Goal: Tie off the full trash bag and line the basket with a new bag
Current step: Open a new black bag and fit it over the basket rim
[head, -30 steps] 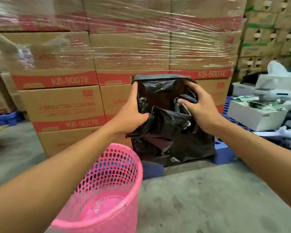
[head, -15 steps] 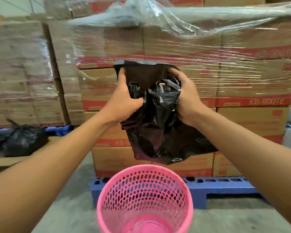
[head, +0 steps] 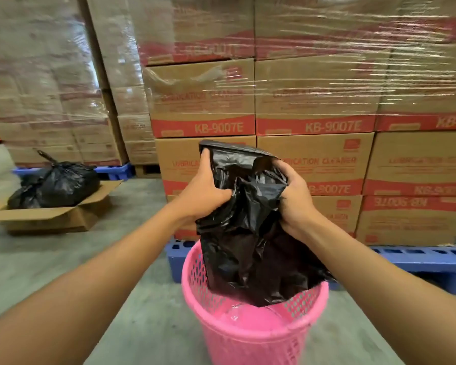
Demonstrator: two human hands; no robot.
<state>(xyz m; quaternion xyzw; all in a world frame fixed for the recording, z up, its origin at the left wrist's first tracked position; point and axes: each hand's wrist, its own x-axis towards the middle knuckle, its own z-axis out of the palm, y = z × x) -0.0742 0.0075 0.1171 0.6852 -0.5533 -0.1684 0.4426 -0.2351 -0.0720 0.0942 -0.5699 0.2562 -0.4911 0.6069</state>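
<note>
I hold a new black trash bag (head: 250,248) upright over the pink mesh basket (head: 250,335). My left hand (head: 204,192) grips the bag's left upper edge. My right hand (head: 295,200) bunches the plastic on its right side. The bag's mouth is partly spread between my hands. Its bottom hangs inside the basket's rim, at the far side. The basket stands on the concrete floor right in front of me. A tied full black trash bag (head: 57,184) sits in an open cardboard box (head: 63,218) at the left.
Shrink-wrapped stacks of cardboard cartons (head: 313,106) on blue plastic pallets (head: 416,259) rise just behind the basket. More wrapped cartons (head: 45,83) stand at the back left. Bare concrete floor (head: 137,233) lies between the box and the basket.
My hands have lowered the bag, and its bottom now hangs inside the basket instead of above it. My view has shifted, bringing the box with the tied bag closer at left.
</note>
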